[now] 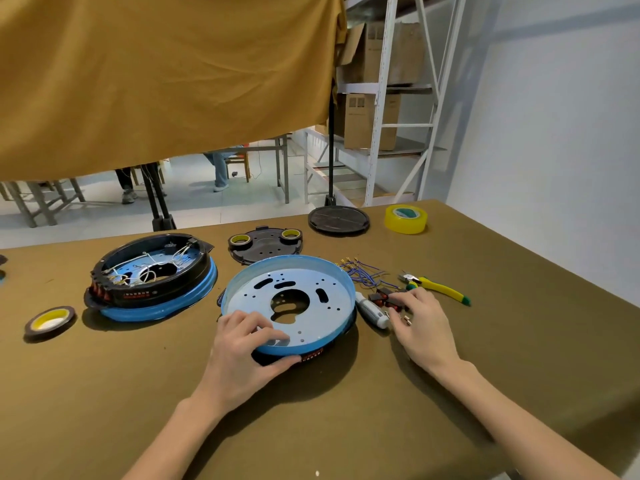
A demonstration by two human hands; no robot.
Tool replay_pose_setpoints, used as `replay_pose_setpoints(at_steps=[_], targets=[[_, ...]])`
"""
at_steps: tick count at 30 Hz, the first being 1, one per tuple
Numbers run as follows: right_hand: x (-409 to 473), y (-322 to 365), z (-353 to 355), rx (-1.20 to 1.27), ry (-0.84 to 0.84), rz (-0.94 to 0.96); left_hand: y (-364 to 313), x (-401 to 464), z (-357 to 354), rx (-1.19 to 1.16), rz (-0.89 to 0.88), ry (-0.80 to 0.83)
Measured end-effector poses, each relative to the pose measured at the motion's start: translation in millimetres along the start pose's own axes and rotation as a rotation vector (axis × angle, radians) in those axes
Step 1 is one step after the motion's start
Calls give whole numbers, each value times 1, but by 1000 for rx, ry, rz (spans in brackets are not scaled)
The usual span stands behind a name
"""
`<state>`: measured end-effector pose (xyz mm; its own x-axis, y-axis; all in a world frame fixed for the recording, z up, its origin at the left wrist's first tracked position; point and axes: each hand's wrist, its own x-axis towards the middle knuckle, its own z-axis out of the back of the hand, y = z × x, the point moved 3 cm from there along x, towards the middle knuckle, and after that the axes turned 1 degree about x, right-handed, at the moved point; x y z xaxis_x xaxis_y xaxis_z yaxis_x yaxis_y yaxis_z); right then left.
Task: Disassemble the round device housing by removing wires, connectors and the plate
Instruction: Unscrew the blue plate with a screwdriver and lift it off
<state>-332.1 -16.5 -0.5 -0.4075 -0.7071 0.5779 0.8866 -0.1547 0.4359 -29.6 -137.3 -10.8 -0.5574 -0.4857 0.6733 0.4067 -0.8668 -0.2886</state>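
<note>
Near table centre: left hand grips blue perforated plate rim; right hand pinches black connector. Risk: tilted plate slipping, scattering loose terminals.

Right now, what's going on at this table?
A person is taking apart round device housings. The left hand grips the near rim of a blue plate sitting on its black housing, with no wires left in it. The right hand rests on small black and red connectors beside a loose bundle of wires. A second housing, still wired, waits on the left.
</note>
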Motion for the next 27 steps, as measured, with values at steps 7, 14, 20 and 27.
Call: replay_pose_setpoints(at_steps=[7, 14, 20, 27], targets=[[18, 59, -27, 426, 450, -314, -7, -2, 8, 53, -61, 50], [17, 76, -29, 228, 376, 63, 7, 16, 48, -453, 332, -427], [10, 95, -53, -7, 681, 419, 29, 26, 69, -1232, 795, -697], [16, 104, -46, -36, 583, 549, 50, 9, 67, -1562, 986, -601]])
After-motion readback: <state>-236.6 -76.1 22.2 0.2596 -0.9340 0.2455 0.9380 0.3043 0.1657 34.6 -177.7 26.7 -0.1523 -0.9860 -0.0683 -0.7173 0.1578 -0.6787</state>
